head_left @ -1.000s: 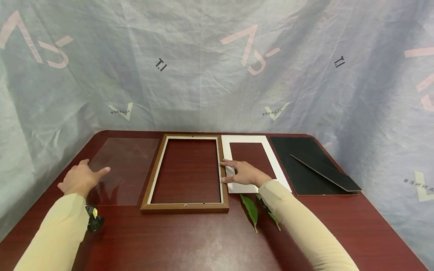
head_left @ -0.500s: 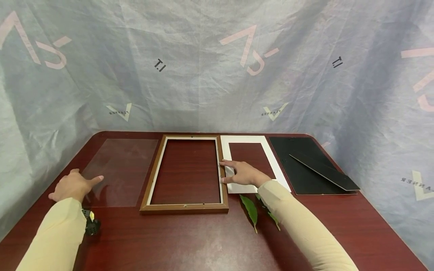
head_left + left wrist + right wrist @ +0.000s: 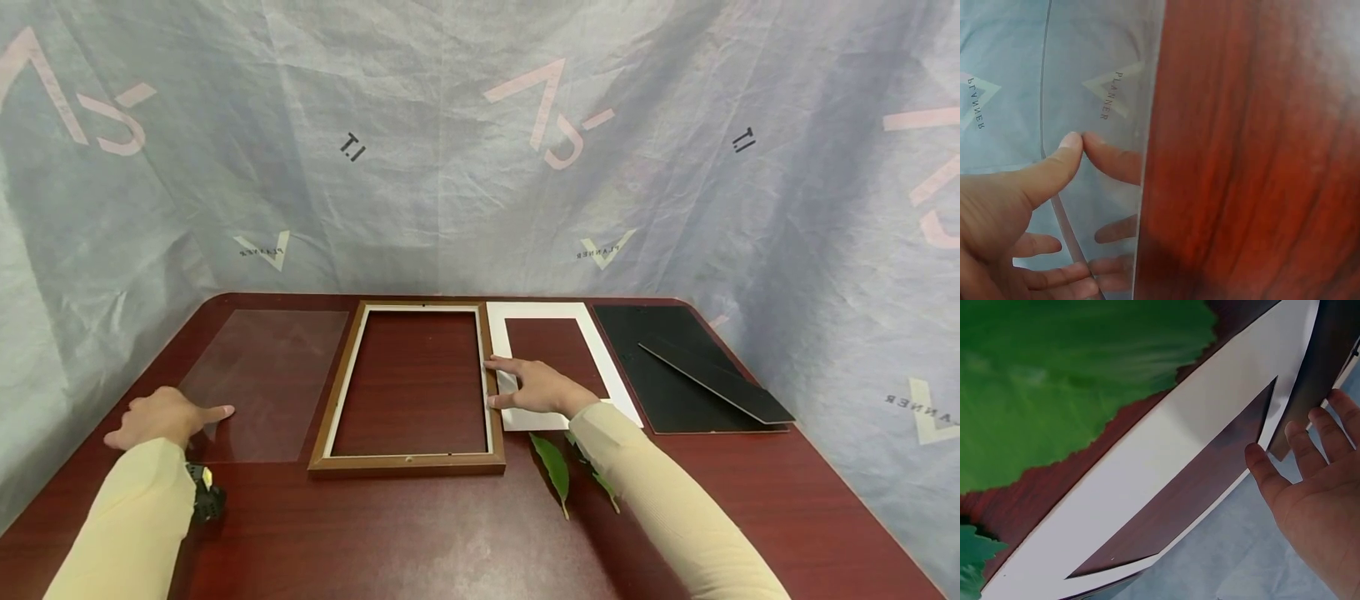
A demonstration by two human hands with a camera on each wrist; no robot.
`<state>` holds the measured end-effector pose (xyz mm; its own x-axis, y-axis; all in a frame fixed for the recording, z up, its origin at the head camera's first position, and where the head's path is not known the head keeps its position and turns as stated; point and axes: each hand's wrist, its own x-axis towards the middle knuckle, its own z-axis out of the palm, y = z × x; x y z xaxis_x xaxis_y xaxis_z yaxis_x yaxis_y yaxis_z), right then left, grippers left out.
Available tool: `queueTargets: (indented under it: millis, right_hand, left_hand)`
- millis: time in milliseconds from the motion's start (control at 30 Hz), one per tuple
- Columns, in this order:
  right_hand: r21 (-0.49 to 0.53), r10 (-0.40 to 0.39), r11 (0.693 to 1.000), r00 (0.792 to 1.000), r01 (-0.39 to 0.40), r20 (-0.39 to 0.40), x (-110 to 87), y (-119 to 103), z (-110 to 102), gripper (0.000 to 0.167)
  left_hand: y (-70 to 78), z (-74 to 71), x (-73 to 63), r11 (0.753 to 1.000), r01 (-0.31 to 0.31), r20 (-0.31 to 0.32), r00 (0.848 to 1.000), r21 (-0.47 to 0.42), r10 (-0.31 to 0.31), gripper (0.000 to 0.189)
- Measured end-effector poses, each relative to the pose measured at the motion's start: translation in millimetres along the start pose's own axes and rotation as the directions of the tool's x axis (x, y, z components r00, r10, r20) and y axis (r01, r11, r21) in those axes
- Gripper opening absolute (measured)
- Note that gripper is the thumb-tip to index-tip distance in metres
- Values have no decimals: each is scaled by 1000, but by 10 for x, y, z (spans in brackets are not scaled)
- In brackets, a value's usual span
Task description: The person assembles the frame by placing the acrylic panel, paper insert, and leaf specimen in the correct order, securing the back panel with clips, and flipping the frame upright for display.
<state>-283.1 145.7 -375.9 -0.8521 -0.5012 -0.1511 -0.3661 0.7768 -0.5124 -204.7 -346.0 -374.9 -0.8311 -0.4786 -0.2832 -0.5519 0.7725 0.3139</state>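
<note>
At the left of the table a clear pane [image 3: 277, 367] lies flat. My left hand [image 3: 161, 419] is at its left edge, thumb stretched onto the surface. The left wrist view shows the thumb tip meeting its own reflection in the pane [image 3: 1100, 212], the other fingers extended. A brown wooden picture frame [image 3: 405, 468] with a white inner lip lies right of the pane. My right hand [image 3: 543, 387] reaches over the white mat [image 3: 536, 310], fingertips right at the frame's right side. In the right wrist view that hand [image 3: 1316, 506] has its fingers loosely spread.
A black backing board [image 3: 648, 400] lies at the right, its stand flap [image 3: 720, 383] sticking up at an angle. A green leaf [image 3: 553, 467] lies in front of the mat, with a second leaf [image 3: 603, 483] partly hidden by the right sleeve. A grey printed sheet [image 3: 442, 167] hangs behind.
My left hand has moved left and toward me, and its thumb has come down onto the pane. The right hand stays at the frame's side.
</note>
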Motion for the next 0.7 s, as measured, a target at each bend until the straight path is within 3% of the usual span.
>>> queueTargets:
  millis: [433,567,700]
  right_hand:
    - [9,-19,1000,1000,19,7,-4,-11,52,72]
    - [10,-19,1000,1000,19,1,-9,-10,54,72]
    - [6,-14,1000,1000,14,0,-15,-6,47,72]
  left_hand:
    - [-116,-40,59,992,83,67,995,-94,-76,116]
    - [-144,-68,60,989,77,79,995,-128,-67,117]
    - [-147,-152,22,987,47,79,996,-151,-36,102]
